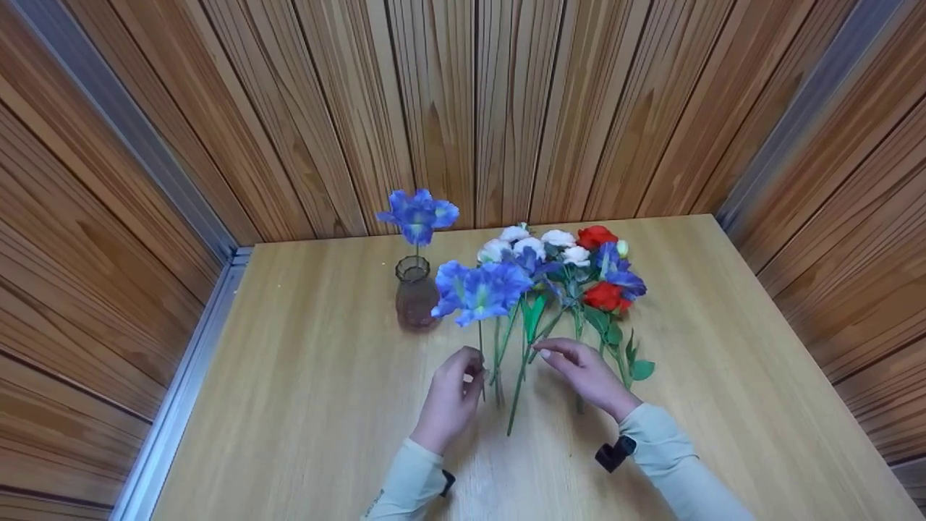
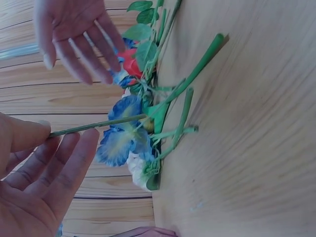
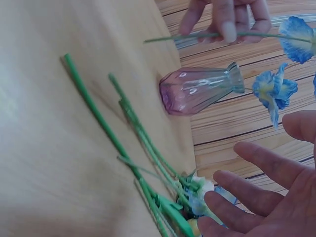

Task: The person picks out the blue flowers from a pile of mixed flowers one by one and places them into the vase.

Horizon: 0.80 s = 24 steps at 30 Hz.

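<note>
My left hand (image 1: 450, 394) pinches the thin green stem of a blue flower (image 1: 483, 291) between thumb and fingers. That flower stands upright above the table, its stem crossing the thumb in the right wrist view. My right hand (image 1: 587, 373) is over the stems of the lying flowers, fingers relaxed and spread in the right wrist view (image 3: 266, 197), holding nothing. To the left of the held bloom stands a faceted glass vase (image 1: 417, 300), pinkish below and greyish at the neck. Another blue flower (image 1: 418, 215) rises from its mouth.
A loose bunch lies on the wooden table (image 1: 304, 376): white flowers (image 1: 558, 237), red flowers (image 1: 606, 297) and more blue ones (image 1: 619, 273), stems toward me. Leafy stems (image 1: 642, 369) reach out at the right. Wood-panelled walls (image 1: 434, 108) enclose the table's back and sides.
</note>
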### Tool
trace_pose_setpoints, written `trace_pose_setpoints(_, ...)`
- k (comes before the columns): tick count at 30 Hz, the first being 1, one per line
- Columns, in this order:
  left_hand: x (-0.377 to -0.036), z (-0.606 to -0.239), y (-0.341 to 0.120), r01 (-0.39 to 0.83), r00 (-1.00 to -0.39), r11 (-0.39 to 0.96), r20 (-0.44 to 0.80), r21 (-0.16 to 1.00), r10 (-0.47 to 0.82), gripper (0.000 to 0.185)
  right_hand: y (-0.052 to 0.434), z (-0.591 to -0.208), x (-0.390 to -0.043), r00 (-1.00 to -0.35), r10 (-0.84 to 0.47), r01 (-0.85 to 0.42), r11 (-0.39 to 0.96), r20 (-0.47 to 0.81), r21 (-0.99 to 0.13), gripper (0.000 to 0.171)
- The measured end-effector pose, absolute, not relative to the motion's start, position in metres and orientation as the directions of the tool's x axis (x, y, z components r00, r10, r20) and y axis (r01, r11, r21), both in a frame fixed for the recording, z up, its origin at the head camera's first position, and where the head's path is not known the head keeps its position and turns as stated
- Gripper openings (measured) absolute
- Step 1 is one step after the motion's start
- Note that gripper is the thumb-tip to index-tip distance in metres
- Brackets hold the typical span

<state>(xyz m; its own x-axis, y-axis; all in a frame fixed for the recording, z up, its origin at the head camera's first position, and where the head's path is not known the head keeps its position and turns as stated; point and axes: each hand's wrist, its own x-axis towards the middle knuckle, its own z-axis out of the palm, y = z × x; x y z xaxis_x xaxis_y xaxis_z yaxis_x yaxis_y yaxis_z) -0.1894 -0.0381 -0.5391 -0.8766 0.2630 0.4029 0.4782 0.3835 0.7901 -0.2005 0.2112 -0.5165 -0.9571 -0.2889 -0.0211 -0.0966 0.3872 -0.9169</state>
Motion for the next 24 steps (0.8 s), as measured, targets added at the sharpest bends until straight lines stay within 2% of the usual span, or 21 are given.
trace_pose_setpoints(12,-0.198,-0.527,-0.050,0.503,-0.864,0.391,0.451,0.771,0.223,0.015,0.224,-0.532,-0.202,-0.977,-0.209,-0.088,0.530,-0.029,-0.844,0.037)
trace_pose_setpoints(24,-0.206,-0.522,-0.059,0.512,-0.858,0.396,0.474,0.763,0.196,0.015,0.231,-0.538,-0.201,-0.980,-0.191,-0.059,0.554,-0.058,-0.830,0.042)
